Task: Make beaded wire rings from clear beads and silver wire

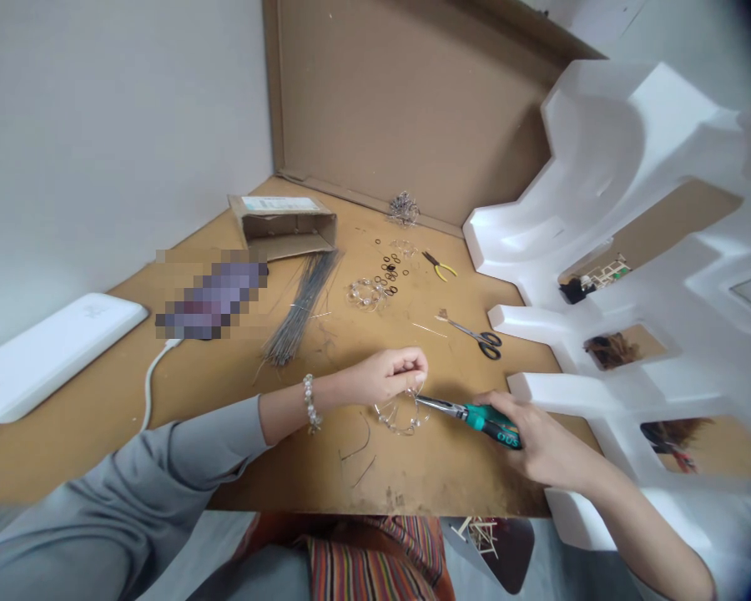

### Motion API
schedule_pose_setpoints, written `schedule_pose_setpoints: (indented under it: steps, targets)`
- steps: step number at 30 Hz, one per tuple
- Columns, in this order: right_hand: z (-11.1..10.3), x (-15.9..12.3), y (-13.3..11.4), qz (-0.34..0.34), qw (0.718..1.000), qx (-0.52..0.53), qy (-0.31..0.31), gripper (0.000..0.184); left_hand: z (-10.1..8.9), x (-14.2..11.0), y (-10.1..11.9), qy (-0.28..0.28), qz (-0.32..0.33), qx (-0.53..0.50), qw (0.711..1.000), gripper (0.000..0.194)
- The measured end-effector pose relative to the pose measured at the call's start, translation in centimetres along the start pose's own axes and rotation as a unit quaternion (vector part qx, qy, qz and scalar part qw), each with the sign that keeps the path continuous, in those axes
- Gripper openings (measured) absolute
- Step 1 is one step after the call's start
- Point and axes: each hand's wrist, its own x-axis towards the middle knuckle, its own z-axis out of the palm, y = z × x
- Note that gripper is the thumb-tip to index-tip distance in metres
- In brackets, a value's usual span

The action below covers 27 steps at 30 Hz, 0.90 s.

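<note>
My left hand (391,374) is closed in a pinch on a ring of clear beads on wire (402,415), held just above the brown table. A bead bracelet sits on that wrist, below a grey sleeve. My right hand (535,442) grips the green handles of a pair of pliers (469,413). The pliers' thin jaws point left and meet the bead ring right under my left fingers.
On the cardboard tabletop (225,392) lie a bundle of thin wires (300,309), a second bead ring (366,294), small black rings (390,271), yellow-handled pliers (439,266), scissors (476,335) and an open small box (284,225). White foam packing (601,209) stands at right; a white device (43,351) at left.
</note>
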Motion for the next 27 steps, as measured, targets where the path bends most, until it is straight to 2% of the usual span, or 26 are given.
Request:
schedule_pose_setpoints:
  steps: [8,22,27]
  targets:
    - [0.5,-0.2,-0.2,-0.002,1.0,0.014,-0.003,0.054,0.1,-0.1,0.2,-0.005,0.003,0.007,1.0,0.012]
    - [1.4,-0.5,-0.6,0.031,0.998,0.048,0.024,0.041,0.0,0.1,-0.4,0.024,0.012,-0.03,0.999,0.015]
    - [1.2,-0.3,-1.0,0.051,0.993,0.1,-0.027,0.028,0.2,0.1,-0.5,0.025,0.003,-0.046,0.999,0.018]
